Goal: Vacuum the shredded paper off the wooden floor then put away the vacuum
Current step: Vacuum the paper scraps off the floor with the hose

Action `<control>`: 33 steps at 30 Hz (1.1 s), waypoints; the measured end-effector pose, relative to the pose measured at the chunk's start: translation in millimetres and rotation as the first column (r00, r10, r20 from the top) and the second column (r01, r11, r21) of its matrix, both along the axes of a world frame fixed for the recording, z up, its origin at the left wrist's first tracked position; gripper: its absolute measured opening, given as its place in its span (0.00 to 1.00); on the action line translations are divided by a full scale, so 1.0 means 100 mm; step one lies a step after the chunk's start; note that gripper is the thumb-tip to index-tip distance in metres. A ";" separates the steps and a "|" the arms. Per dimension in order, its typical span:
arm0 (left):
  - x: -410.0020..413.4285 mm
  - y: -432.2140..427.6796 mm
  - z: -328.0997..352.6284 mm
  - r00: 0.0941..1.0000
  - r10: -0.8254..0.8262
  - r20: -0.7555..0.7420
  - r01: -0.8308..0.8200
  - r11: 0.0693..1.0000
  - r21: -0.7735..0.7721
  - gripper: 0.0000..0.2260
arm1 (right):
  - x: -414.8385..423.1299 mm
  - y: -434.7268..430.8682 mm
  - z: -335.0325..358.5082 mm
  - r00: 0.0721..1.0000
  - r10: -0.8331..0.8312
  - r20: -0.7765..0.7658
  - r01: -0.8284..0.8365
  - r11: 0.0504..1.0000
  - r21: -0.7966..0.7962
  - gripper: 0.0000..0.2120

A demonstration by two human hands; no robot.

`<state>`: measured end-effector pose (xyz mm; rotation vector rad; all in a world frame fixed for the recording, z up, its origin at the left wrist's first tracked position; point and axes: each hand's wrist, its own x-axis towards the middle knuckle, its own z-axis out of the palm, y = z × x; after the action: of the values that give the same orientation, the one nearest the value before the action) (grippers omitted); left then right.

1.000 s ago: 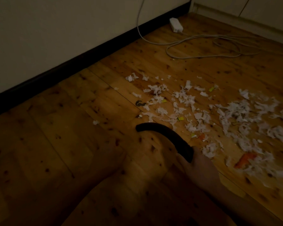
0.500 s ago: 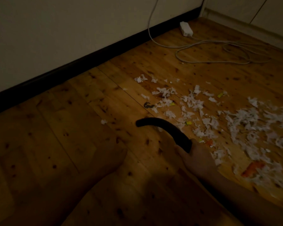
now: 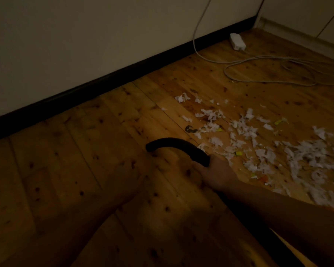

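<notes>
Two hands: both low over the wooden floor [image 3: 66, 160].
Right hand [image 3: 214, 170]: fingers clamped round the black curved vacuum handle [image 3: 177, 147].
Left hand [image 3: 125, 172]: in deep shadow left of the handle; fingers apart or together, cannot tell.
Shredded paper [image 3: 278, 151]: scattered on the floor right of the handle.
Cable [image 3: 258, 60]: white, looped near the wall.

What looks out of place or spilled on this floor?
Shredded paper lies strewn over the right side of the wooden floor, mostly white with a few yellow and orange scraps. Beyond it a white cable sprawls in loose loops. The right hand grips a black handle beside the mess.
</notes>
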<state>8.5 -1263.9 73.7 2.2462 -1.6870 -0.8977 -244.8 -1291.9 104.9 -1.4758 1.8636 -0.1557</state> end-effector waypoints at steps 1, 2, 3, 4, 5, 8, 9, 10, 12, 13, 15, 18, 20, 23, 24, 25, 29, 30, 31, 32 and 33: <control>0.04 0.00 -0.02 1.000 0.006 -0.001 -0.006 1.000 0.000 0.23 | 0.02 -0.03 0.01 1.000 0.002 0.011 -0.002 1.000 0.012 0.21; 0.05 0.01 -0.01 1.000 0.008 -0.005 -0.008 1.000 0.011 0.23 | 0.03 -0.05 0.02 1.000 0.006 0.024 -0.006 1.000 0.025 0.21; 0.06 0.01 -0.02 1.000 -0.003 -0.004 0.003 1.000 0.012 0.22 | 0.04 -0.06 0.03 0.999 0.010 0.035 -0.011 0.999 0.032 0.22; 0.07 0.00 -0.02 1.000 -0.014 0.007 0.013 1.000 0.013 0.23 | 0.03 -0.07 0.04 0.999 0.015 0.038 -0.016 0.999 0.034 0.22; 0.06 0.00 -0.03 1.000 -0.020 0.016 0.020 1.000 0.008 0.23 | 0.02 -0.07 0.06 1.000 0.017 0.025 -0.018 0.999 0.032 0.22; -0.01 -0.05 -0.05 0.999 -0.040 0.016 0.039 0.999 0.020 0.25 | -0.06 -0.06 0.17 0.998 0.054 -0.045 -0.053 0.998 0.021 0.20; -0.05 -0.06 -0.06 0.998 -0.067 0.015 0.067 0.998 0.016 0.24 | -0.10 -0.05 0.21 0.994 0.077 -0.072 -0.076 0.997 0.019 0.20; -0.10 -0.08 -0.05 0.995 -0.094 0.012 0.094 0.995 0.018 0.23 | -0.14 -0.04 0.26 0.990 0.100 -0.095 -0.099 0.995 0.019 0.21; -0.24 -0.11 -0.05 0.988 -0.152 -0.007 0.152 0.988 -0.001 0.20 | -0.23 0.01 0.33 0.984 0.127 -0.127 -0.127 0.992 0.009 0.22; -0.31 -0.11 -0.05 0.980 -0.197 0.004 0.197 0.980 -0.013 0.19 | -0.28 0.05 0.36 0.981 0.138 -0.138 -0.140 0.990 -0.002 0.22; -0.40 -0.14 -0.07 0.975 -0.221 0.028 0.222 0.975 -0.034 0.21 | -0.36 0.11 0.43 0.971 0.162 -0.175 -0.169 0.985 -0.024 0.20; -0.55 -0.17 -0.10 0.983 -0.184 -0.010 0.184 0.983 -0.014 0.24 | -0.48 0.24 0.50 0.936 0.189 -0.298 -0.215 0.975 -0.059 0.18; -0.67 -0.17 -0.07 0.984 -0.180 -0.014 0.181 0.983 0.028 0.24 | -0.53 0.35 0.49 0.912 0.172 -0.372 -0.213 0.974 -0.072 0.19; -0.82 -0.21 -0.10 0.980 -0.197 0.028 0.196 0.979 0.050 0.23 | -0.60 0.63 0.42 0.891 0.072 -0.448 -0.156 0.976 -0.151 0.21; -0.86 -0.23 -0.10 0.978 -0.208 0.023 0.206 0.977 0.051 0.22 | -0.59 0.75 0.40 0.887 0.055 -0.459 -0.146 0.975 -0.165 0.20; -0.89 -0.24 -0.11 0.975 -0.220 0.016 0.219 0.975 0.038 0.22 | -0.57 0.85 0.38 0.888 0.051 -0.458 -0.140 0.977 -0.163 0.19; -1.04 -0.19 -0.09 0.904 -0.417 0.087 0.416 0.909 0.040 0.21 | -0.57 1.27 0.24 0.900 0.035 -0.435 -0.111 0.982 -0.152 0.17; -1.04 -0.18 -0.07 0.883 -0.459 0.098 0.457 0.888 0.047 0.21 | -0.56 1.31 0.20 0.879 0.049 -0.475 -0.148 0.974 -0.173 0.17; -1.03 -0.17 -0.04 0.863 -0.492 0.112 0.488 0.871 0.062 0.21 | -0.58 1.35 0.15 0.852 0.047 -0.522 -0.193 0.955 -0.227 0.18; -1.01 -0.17 0.03 0.842 -0.523 0.134 0.516 0.852 0.087 0.21 | -0.60 1.38 0.12 0.848 0.031 -0.530 -0.192 0.949 -0.251 0.18; -0.96 -0.19 0.11 0.809 -0.563 0.167 0.553 0.826 0.109 0.22 | -0.62 1.39 0.11 0.847 0.023 -0.531 -0.195 0.943 -0.269 0.19</control>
<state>-87.7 -1282.7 84.5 1.9309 -2.5212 -0.8543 -307.2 -1152.6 115.4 -1.9960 2.2493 0.0136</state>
